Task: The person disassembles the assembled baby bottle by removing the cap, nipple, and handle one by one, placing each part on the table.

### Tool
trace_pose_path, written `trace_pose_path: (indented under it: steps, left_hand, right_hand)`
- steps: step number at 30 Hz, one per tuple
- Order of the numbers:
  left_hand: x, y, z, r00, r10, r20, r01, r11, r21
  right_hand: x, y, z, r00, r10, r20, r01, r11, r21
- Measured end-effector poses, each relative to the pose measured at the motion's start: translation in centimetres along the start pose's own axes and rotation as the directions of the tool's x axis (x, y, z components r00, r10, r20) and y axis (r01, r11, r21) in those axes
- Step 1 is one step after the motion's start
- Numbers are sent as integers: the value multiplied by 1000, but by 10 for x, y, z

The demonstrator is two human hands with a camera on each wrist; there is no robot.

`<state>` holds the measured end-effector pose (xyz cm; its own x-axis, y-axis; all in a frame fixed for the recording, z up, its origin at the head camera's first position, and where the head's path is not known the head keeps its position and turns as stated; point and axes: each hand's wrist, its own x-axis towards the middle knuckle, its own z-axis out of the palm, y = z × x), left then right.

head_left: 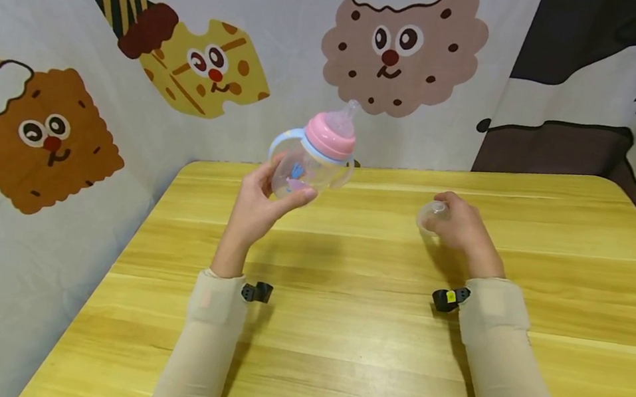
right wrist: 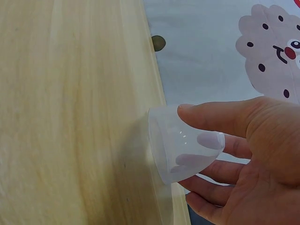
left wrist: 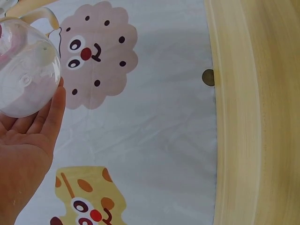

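My left hand (head_left: 260,201) grips a clear baby bottle (head_left: 309,170) by its body, raised over the table and tilted slightly to the right. The bottle has a pink collar (head_left: 331,136), a clear teat on top and pale blue handles. In the left wrist view its rounded clear base (left wrist: 33,77) faces the camera above the palm. Off to the right, my right hand (head_left: 459,227) holds a translucent dome-shaped bottle cap (right wrist: 187,145) between thumb and fingers. The cap's wide rim points down, close over the tabletop.
A wood-grain table (head_left: 336,335) spreads beneath both hands. Behind it and along the left hangs a pale cloth (head_left: 291,34) printed with cartoon biscuits and cheese. A small dark round spot (right wrist: 159,43) shows at the table's back edge.
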<state>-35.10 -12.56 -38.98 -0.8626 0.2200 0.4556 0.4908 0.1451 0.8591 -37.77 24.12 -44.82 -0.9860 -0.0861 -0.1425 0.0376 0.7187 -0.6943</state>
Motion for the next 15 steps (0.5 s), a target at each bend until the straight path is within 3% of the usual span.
trace_pose_path:
  steps: [8, 15]
  left_hand:
    - [0, -1, 0, 1000, 15, 3, -15, 1000, -6]
    - [-1, -2, 2, 1000, 20, 21, -20, 1000, -11]
  right_hand:
    - [-1, -1, -3, 1000, 4, 17, -5, 1000, 8]
    - [-11, -14, -14, 999, -32, 11, 32, 999, 17]
